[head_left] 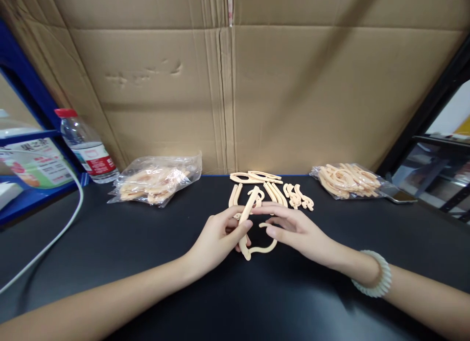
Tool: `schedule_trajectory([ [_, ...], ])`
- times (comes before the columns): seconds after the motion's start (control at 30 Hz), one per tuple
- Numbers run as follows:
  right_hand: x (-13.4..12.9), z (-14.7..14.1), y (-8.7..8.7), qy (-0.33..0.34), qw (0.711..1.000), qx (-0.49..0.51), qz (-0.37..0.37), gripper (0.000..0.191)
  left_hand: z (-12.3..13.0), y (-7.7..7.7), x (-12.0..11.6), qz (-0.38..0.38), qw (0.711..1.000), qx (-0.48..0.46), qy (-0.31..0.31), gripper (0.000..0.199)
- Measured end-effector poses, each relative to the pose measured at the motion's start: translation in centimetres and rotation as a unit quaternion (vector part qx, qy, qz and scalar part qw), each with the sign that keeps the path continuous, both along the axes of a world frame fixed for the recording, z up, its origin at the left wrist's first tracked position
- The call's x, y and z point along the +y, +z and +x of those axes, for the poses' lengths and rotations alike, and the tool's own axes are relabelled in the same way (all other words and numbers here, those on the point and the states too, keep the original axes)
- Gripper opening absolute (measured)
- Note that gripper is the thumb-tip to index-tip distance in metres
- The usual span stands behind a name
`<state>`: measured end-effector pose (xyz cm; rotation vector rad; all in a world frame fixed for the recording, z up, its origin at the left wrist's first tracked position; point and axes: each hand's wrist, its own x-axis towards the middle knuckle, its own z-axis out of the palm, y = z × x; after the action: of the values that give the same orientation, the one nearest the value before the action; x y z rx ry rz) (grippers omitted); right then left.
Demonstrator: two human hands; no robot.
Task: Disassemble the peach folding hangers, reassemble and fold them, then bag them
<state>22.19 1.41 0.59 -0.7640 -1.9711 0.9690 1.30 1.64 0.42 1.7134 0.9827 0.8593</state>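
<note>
My left hand [223, 236] is closed around a pale, slightly curved wooden strip [250, 204], which stands tilted with its upper end leaning right. From the lower end of the strip a thin S-shaped wooden piece [262, 249] curves out to the right; whether the two are fixed together I cannot tell. My right hand [293, 227] has its thumb and fingers bent around the free side of this curved piece, and its index fingertip reaches the strip. Behind my hands lie more pale strips [276, 194], small scroll-shaped pieces [299, 196] and two long looped pieces [256, 177].
On the black table [183, 302], a clear bag of wooden pieces [156, 179] lies at the left and another bag [348, 181] at the right. A phone-like flat object [403, 198] is beside it. A red-capped bottle [88, 147] and white cable [55, 238] are left. Cardboard [165, 86] stands behind.
</note>
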Motion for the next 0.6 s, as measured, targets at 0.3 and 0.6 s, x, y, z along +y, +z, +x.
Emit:
schedule_trajectory([
  [0.3,0.93,0.52,-0.16,-0.107,0.974,0.153,-0.13,0.025,-0.21,-0.01,0.11,0.072,0.996,0.04,0.047,0.023],
  [0.6,0.05,-0.29,-0.45,-0.018,0.943,0.13,-0.307,0.036,-0.35,-0.29,0.09,0.249,0.941,0.225,0.05,0.024],
])
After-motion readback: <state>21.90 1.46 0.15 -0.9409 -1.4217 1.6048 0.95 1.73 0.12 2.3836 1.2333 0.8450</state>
